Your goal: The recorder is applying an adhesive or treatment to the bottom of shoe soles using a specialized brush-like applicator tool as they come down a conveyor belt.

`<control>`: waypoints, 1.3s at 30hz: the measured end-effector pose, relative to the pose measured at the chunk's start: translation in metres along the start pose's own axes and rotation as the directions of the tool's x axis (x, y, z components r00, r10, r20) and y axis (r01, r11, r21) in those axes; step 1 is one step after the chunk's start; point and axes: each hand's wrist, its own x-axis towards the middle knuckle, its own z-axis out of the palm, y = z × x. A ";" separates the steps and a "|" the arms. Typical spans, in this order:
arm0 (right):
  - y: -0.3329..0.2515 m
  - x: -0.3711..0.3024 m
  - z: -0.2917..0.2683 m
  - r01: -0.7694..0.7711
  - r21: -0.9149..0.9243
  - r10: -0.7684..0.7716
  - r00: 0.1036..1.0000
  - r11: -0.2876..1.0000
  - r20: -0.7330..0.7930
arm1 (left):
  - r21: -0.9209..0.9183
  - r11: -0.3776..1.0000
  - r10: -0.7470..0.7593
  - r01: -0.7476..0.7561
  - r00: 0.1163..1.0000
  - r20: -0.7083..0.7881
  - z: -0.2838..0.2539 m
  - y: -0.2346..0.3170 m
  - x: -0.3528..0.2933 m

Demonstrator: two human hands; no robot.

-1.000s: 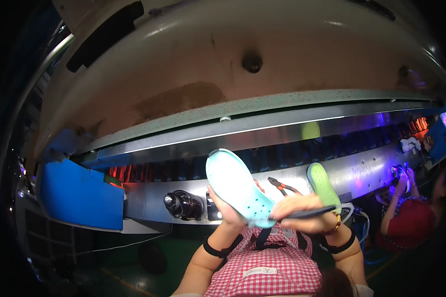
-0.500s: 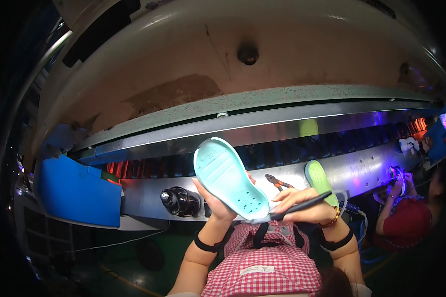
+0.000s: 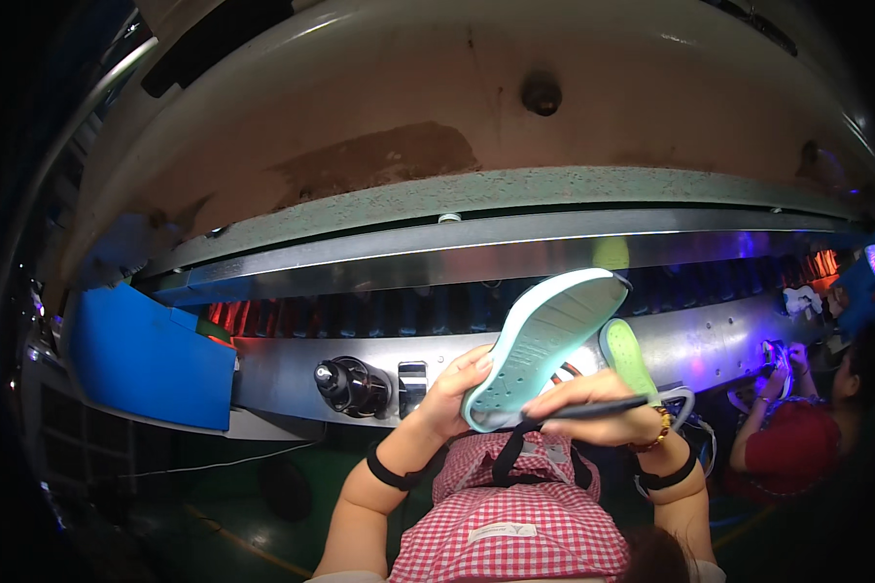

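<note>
My left hand [image 3: 459, 389] grips the near left edge of a pale blue shoe sole [image 3: 554, 328]. The sole is tilted, its wide end pointing far right and its end with small holes towards me. In my right hand [image 3: 603, 406] is a dark-handled brush [image 3: 593, 409], its pale tip at the inside of the sole's near end. Behind the sole and right hand, only a bit of the orange-handled pliers [image 3: 566, 373] shows. A light green sole [image 3: 629, 358] leans on the metal ledge just beyond my right hand.
A dark round container with a nozzle [image 3: 352, 387] stands on the metal ledge [image 3: 282, 364] at left, near a blue machine cover [image 3: 146, 360]. Behind the ledge runs a dark roller conveyor [image 3: 360, 316] with a red glow at both ends. A co-worker in red [image 3: 792, 437] works at right.
The blue sole has swung to the right and tipped, its far end now pointing right. My left hand moved round its near edge. The sole now covers most of the pliers.
</note>
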 end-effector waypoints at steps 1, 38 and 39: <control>-0.003 0.004 0.002 0.138 -0.031 -0.136 0.988 0.990 0.068 | -0.003 1.000 0.001 -0.001 1.000 0.001 -0.001 0.004 0.002; 0.038 0.010 0.008 0.038 -0.135 -0.092 0.904 0.990 -0.417 | -0.477 0.876 0.032 -0.075 0.995 -0.097 -0.014 -0.028 0.020; 0.033 0.012 0.013 0.038 -0.132 -0.090 0.905 0.991 -0.416 | -0.448 0.885 0.078 -0.127 0.989 -0.128 -0.016 -0.030 0.021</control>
